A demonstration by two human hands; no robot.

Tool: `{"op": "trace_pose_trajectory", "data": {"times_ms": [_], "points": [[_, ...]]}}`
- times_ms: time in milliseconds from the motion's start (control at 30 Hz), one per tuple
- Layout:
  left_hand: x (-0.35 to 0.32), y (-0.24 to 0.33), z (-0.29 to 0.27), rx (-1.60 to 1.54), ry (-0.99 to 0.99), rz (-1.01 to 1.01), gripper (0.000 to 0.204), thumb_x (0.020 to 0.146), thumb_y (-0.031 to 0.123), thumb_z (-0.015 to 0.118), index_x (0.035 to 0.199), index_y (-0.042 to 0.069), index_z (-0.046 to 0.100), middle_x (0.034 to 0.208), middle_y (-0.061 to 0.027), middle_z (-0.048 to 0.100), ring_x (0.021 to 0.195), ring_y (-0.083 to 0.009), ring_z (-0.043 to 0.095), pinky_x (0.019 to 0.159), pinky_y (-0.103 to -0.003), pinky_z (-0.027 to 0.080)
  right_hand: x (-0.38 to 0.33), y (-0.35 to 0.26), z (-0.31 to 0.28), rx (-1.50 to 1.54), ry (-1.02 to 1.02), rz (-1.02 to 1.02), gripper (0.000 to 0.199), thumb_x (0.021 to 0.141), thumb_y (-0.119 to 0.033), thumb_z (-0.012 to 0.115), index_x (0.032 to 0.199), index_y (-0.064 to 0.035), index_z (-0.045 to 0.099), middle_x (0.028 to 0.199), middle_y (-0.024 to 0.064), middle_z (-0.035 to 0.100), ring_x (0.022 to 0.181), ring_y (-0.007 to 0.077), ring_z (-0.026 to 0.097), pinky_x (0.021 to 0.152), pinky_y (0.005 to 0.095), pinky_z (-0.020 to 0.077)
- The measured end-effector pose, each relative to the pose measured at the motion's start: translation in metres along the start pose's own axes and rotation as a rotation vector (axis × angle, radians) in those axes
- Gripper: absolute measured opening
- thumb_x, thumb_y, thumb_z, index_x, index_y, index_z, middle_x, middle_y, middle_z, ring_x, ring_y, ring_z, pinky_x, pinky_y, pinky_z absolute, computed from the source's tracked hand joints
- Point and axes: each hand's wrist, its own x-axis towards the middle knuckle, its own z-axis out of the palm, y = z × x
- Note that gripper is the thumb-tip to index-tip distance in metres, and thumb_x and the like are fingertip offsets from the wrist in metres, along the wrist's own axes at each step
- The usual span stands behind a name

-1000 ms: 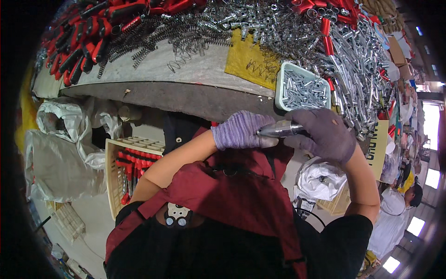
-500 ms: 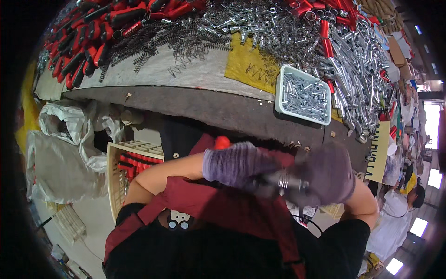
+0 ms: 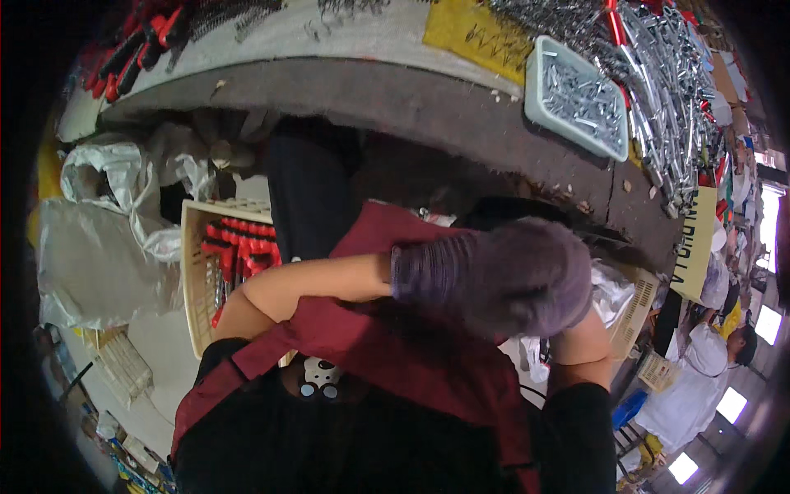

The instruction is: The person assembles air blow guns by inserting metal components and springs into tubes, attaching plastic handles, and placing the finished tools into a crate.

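Both hands wear purple-grey knit gloves and are pressed together in front of my lap. My left hand (image 3: pixel 465 276) reaches across from the left, its fingers curled and mostly hidden where the gloves overlap. My right hand (image 3: pixel 547 276) is a rounded, closed shape over the left fingertips, smeared by motion. Whatever lies between the hands is covered by the gloves. Below them lies the dark red apron (image 3: pixel 370 337) over my black clothing.
Ahead, the grey bench edge (image 3: pixel 329 90) carries a pale tray (image 3: pixel 539 103) of small metal pins, metal tubes (image 3: pixel 662 123), springs (image 3: pixel 222 20) and red-black handles (image 3: pixel 123 70). A cream crate (image 3: pixel 195 272) with red-handled pieces and a whitish sack (image 3: pixel 107 272) stand left. Another person (image 3: pixel 691 387) is at far right.
The view has tipped down, so the bench sits higher. My right hand has moved left over the left one. The silver ringed part and red tip seen between and beside them are now hidden.
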Motion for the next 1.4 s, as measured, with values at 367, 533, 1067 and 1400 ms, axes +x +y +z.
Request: {"op": "trace_pose_trajectory", "data": {"times_ms": [367,533,1067,1400], "points": [[-0.010,0.000,-0.010,-0.209,0.248,0.193,0.024,0.074,0.025,0.062,0.091,0.009,0.063,0.088,-0.0097,0.063,0.082,-0.0303,0.060,0.070,-0.040,0.048,-0.009,0.007,0.046,-0.119,0.496,0.178,0.028,0.070,-0.005,0.066,0.098,-0.0045,0.064,0.085,0.0072,0.065,0.076,0.0142,0.064,0.067,0.0270,0.0491],[-0.013,0.006,-0.007,-0.040,0.246,0.317,0.026,0.074,0.024,0.062,0.096,0.009,0.061,0.093,-0.0099,0.063,0.085,-0.0304,0.060,0.073,-0.040,0.049,-0.006,0.017,0.033,0.289,-0.053,-0.253,0.020,0.066,-0.010,0.072,0.085,-0.0072,0.068,0.077,0.0065,0.065,0.070,0.0220,0.064,0.062,0.0286,0.0497],[-0.031,-0.069,-0.015,-2.250,0.824,-0.295,0.036,0.084,0.023,0.060,0.055,0.012,0.040,0.052,-0.0016,0.041,0.058,-0.0175,0.047,0.072,-0.037,0.046,-0.070,0.042,0.025,-0.143,-0.126,0.651,0.071,0.071,-0.037,0.071,0.126,-0.0028,0.045,0.121,0.0191,0.052,0.111,0.0337,0.053,0.091,0.0386,0.0435],[-0.044,-0.131,0.089,-1.564,0.360,-0.924,0.016,0.082,0.021,0.056,0.088,0.006,0.056,0.084,-0.0083,0.058,0.078,-0.0230,0.056,0.074,-0.036,0.046,-0.115,0.102,0.090,-0.373,0.069,1.146,0.042,0.083,-0.029,0.059,0.123,-0.0187,0.049,0.101,0.0172,0.063,0.095,0.0365,0.060,0.077,0.0425,0.0483]]}}
